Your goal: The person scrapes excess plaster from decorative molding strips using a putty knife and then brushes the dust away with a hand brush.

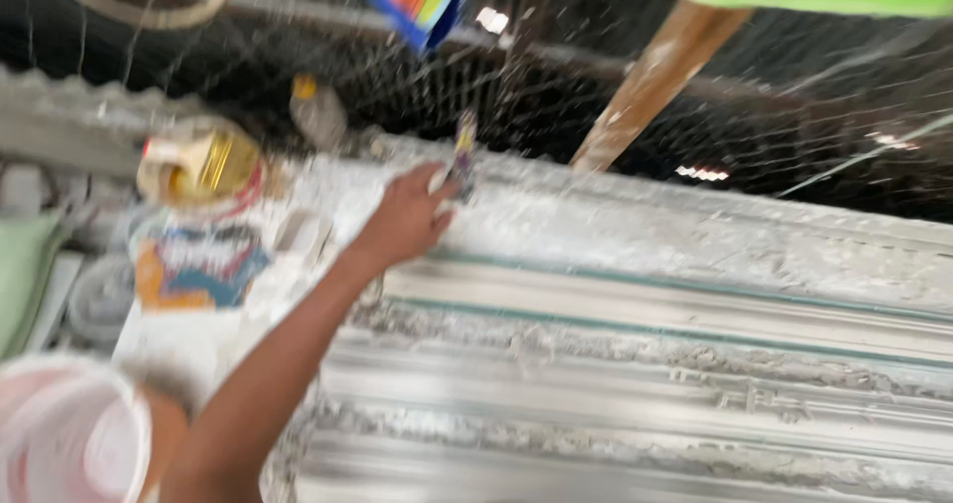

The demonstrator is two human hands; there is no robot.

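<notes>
Near me, my left hand (pixel 164 429) cups a pink-white bowl (pixel 69 433) at its rim — light and stiff, I'd judge. Farther out, my right hand (pixel 407 220) pinches a slim tool (pixel 464 155) over the plaster moulding (pixel 635 364) — closed fingers, blurred.

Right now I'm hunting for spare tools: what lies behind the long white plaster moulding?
Behind the long white plaster moulding runs dark wire mesh and a slanted wooden post. The right hand grips a small blurred tool at its far edge; the ledge beyond is hidden.
</notes>
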